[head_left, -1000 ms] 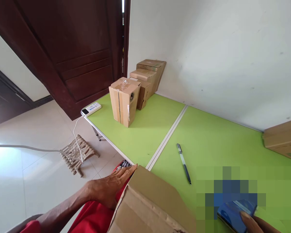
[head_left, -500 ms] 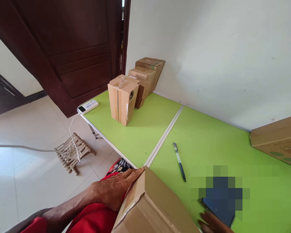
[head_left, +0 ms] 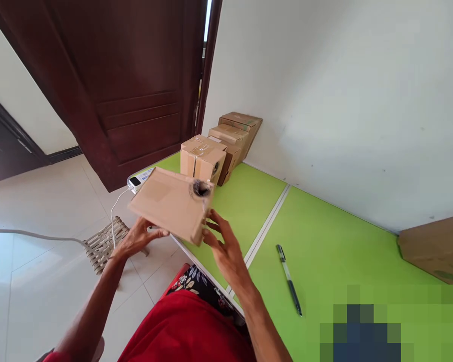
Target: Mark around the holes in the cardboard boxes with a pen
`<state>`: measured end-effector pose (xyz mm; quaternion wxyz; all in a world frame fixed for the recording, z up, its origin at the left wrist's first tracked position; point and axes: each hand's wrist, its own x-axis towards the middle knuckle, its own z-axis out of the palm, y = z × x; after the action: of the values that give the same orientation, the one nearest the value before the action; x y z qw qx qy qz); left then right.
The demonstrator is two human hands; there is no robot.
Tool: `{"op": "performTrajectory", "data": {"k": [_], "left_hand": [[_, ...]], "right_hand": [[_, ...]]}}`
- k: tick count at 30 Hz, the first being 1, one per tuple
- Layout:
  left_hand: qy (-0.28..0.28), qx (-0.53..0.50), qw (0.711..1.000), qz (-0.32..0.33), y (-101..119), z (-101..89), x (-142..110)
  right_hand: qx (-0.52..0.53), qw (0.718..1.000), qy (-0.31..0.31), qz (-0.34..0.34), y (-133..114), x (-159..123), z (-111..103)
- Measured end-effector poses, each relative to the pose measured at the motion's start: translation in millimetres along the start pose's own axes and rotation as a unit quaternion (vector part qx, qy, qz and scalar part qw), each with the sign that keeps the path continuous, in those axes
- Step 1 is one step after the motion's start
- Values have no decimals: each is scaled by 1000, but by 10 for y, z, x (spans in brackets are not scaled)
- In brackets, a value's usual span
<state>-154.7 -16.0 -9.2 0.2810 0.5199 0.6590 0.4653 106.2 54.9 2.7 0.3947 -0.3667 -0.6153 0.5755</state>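
Note:
A cardboard box point(head_left: 169, 201) with a dark round mark near one corner is held up and tilted over the front left edge of the green table point(head_left: 324, 236). My left hand point(head_left: 138, 239) grips its lower left side, with the thumb along the near edge. On the right end my right hand point(head_left: 222, 239) presses its fingers against the box. Some fingertips are hidden behind the cardboard. Just beyond it stands another taped box point(head_left: 202, 156) with a similar dark round mark, partly covered by the held one.
More cardboard boxes point(head_left: 234, 133) stand in a row along the wall. A pen point(head_left: 290, 281) lies on the table's right half. A white power strip point(head_left: 139, 178) sits at the left corner, its cable running past a woven stool point(head_left: 101, 246). Another box point(head_left: 434, 246) is at far right.
The box has moved from close to my body out to the left and up, over the table edge. My right hand has come from beside the phone onto the box.

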Motion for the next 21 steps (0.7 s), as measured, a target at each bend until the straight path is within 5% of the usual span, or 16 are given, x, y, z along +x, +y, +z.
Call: {"op": "performTrajectory", "data": {"k": [5,12,16,19,21], "left_hand": [[-1,-65,998,6,-191,90,522],[50,-93,994,-41,-239,82,599],[227,-34,973,-38,-229,181,281],[336,154,917,150,-124,490,-60],[307,193,890,277,34,841,-202]], "right_hand": [[-15,999,-20,25,443,524,263],[-33,997,-46,49,460,273,156],[-41,996,-19,73,396,-107,-322],[-45,994,60,85,346,-492,-878],[-55,986,135,79,298,-713,-1310]]}}
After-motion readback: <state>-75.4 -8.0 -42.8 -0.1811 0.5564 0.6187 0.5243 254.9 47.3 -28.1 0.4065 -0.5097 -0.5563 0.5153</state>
